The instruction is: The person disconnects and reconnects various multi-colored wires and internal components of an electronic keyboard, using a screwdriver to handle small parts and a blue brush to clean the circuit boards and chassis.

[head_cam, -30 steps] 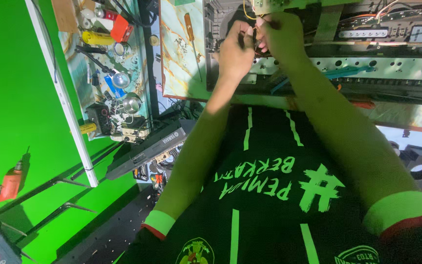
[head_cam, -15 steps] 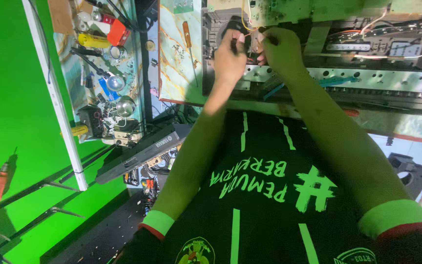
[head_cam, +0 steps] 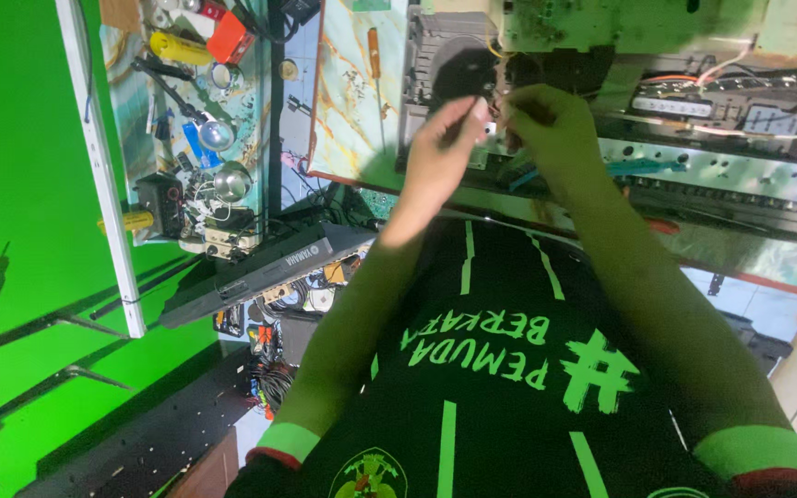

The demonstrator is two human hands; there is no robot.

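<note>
Both my hands are raised to an opened electronic device [head_cam: 712, 175] with a bare circuit board [head_cam: 601, 23] and loose wiring. My left hand [head_cam: 445, 148] pinches its fingertips together at a thin wire [head_cam: 498, 109] in front of a dark grey block [head_cam: 445, 60]. My right hand [head_cam: 555, 134] is curled just beside it and holds the same wire. The two hands almost touch. The wire ends themselves are too small to make out.
A screwdriver with an orange handle [head_cam: 375, 65] lies on the marble-patterned tabletop [head_cam: 348, 129]. To the left is a bench cluttered with tools [head_cam: 196, 138], a dark flat device [head_cam: 260, 267] and a white strip [head_cam: 103, 166] against a green wall.
My hands have stayed together at the wire. The view has tilted, so the hands and device sit lower in the picture. My left fingers have closed tighter.
</note>
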